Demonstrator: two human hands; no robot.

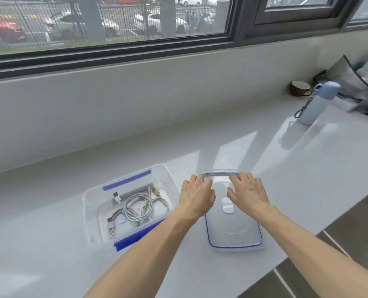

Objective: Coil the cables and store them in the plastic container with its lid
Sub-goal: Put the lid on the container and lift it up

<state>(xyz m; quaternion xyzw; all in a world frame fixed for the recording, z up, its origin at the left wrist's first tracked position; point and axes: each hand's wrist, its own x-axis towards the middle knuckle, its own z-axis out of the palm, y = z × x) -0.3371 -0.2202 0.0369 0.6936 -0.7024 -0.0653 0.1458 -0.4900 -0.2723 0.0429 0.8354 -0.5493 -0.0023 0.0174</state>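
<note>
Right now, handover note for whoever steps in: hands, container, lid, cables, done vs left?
Left hand and right hand: both on the far end of the lid, fingers curled over its far edge; a firm grip cannot be confirmed.
Lid lies flat on the counter, just right of the container.
Container is open, with the coiled cables inside.
Done: coiling, stowing.
Left: lift the lid, seat it on the container, close the blue clips.

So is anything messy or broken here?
Nothing looks broken or spilled. The coiled cables sit inside the open container. Its lid lies flat on the counter beside it, not yet on, with the left hand and right hand at its far edge.
</note>
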